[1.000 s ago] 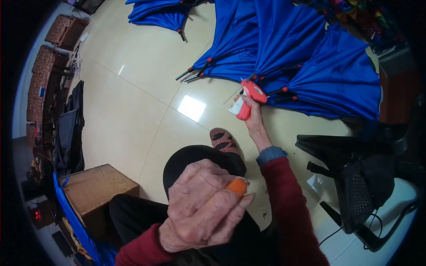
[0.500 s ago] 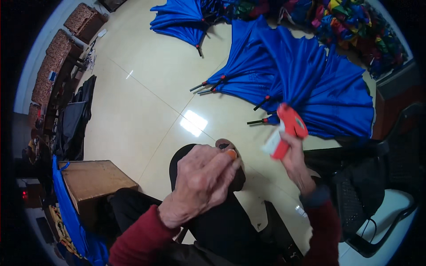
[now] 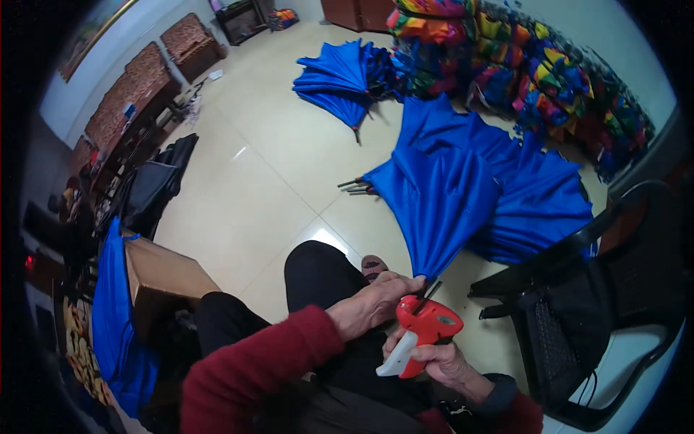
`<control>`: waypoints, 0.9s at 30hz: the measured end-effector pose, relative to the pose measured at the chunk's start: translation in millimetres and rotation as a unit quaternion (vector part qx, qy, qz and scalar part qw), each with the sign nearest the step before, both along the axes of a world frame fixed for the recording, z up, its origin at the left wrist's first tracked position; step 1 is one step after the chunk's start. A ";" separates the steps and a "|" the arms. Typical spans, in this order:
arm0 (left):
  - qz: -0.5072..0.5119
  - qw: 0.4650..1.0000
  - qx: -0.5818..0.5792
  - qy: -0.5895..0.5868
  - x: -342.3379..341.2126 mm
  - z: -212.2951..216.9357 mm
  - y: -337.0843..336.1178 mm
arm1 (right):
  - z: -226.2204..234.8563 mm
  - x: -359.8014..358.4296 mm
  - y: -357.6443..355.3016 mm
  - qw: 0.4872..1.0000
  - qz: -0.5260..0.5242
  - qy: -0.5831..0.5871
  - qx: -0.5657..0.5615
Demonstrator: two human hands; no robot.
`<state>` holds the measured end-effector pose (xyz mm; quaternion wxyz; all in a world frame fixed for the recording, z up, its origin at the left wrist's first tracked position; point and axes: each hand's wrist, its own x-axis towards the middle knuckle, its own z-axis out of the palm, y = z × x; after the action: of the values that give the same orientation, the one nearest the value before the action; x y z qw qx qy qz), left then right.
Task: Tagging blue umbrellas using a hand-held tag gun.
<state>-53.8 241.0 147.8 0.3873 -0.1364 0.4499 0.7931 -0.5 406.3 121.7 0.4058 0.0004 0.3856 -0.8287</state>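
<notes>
My left hand (image 3: 376, 302) is closed on the narrow end of a blue umbrella (image 3: 447, 199), whose loose canopy spreads away from me over other blue umbrellas on the floor. Dark shaft tips poke out just past my fingers. Wrapped round the handle of a red and white tagging gun (image 3: 432, 322), my right hand (image 3: 452, 367) keeps it close beside the left hand. The gun's front end is near the umbrella's gathered tip; whether they touch I cannot tell.
More blue umbrellas (image 3: 336, 83) lie farther off. Multicoloured bundles (image 3: 499, 58) are piled along the right wall. A black chair (image 3: 571, 289) stands at my right, a cardboard box (image 3: 168, 271) at my left with blue fabric (image 3: 112, 311) beside it. Dark folded items (image 3: 152, 188) lie beyond.
My left hand has moved right and forward onto the umbrella's end, which now reaches my knees. The tagging gun has come down and left toward it. The view has tilted up.
</notes>
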 end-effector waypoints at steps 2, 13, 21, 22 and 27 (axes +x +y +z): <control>0.031 0.999 -0.009 0.012 8.0 -9.0 -3.2 | -8.7 -3.8 12.7 0.998 0.046 -0.027 -0.038; 0.093 0.971 -0.218 -0.009 60.3 74.8 -56.4 | -10.1 -41.0 -37.5 0.991 -0.119 -0.055 -0.036; 0.184 0.969 -0.149 0.066 134.1 97.7 -106.0 | 68.5 -35.1 -96.4 0.988 0.025 0.145 -0.049; 0.199 0.962 -0.160 0.100 141.2 101.5 -108.6 | 78.2 -33.5 -101.6 0.981 0.038 0.184 -0.048; 0.294 0.881 -0.193 0.316 164.6 94.8 -126.0 | 99.3 -28.9 -136.6 0.948 0.089 0.282 -0.114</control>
<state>110.8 115.1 242.6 -0.0610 -0.0762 0.6315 0.7692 -29.4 269.7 221.0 0.3501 -0.3140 0.3857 -0.7938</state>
